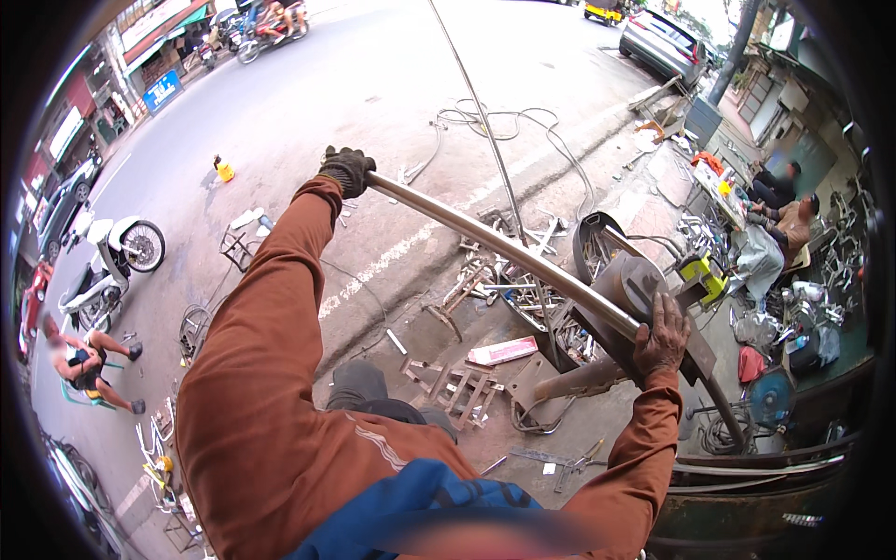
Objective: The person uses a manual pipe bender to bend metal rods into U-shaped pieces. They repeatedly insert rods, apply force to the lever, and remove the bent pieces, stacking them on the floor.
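A dark work glove covers my left hand [348, 172], which is closed round the far end of a long shiny metal pipe [504, 248]. The pipe slopes down to the right across a heavy steel fixture with a round drum [627, 284] on a post. My bare right hand [662, 338] lies on the pipe's near end beside the drum, fingers stretched out and a little apart. Under the pipe, many metal offcuts [532, 289] are heaped around the fixture. A thin upright rod [485, 131] rises behind it.
A welded metal frame [455, 390] lies near my feet, with a pink-white box [502, 351] beside it. A hose [551, 131] loops over the pavement. People sit at the right and left. A parked motorcycle [110, 261] stands left; a blue fan [771, 398] is at right.
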`<state>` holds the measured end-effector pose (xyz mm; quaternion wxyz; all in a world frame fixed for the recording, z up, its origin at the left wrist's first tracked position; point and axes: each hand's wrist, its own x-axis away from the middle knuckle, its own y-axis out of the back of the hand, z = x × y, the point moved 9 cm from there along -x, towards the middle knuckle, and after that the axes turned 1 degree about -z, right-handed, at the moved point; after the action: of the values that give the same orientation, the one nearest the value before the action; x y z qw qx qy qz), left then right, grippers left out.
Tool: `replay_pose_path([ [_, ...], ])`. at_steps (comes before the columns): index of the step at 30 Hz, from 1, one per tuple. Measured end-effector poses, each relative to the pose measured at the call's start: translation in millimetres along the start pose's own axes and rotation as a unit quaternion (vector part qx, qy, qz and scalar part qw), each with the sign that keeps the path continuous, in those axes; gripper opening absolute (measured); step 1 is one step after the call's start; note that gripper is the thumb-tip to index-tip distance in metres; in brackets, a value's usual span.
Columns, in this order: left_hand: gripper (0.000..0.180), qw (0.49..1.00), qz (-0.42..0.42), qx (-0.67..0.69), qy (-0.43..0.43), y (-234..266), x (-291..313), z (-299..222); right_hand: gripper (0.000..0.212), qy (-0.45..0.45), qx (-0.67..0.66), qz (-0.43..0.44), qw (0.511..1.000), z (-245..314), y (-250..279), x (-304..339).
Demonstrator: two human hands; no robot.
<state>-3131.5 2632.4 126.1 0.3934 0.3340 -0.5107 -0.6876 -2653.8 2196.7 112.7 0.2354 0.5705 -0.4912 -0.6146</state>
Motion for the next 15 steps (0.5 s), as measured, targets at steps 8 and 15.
replay_pose_path([
  [8,0.024,0.999,0.0,0.028,-0.047,-26,-31,62,0.058,-0.152,0.1,-0.157,0.971,31,34,43],
  [15,0.033,0.954,0.02,0.156,-0.254,-34,-39,73,0.026,-0.572,-0.504,-0.339,0.551,234,-98,139],
])
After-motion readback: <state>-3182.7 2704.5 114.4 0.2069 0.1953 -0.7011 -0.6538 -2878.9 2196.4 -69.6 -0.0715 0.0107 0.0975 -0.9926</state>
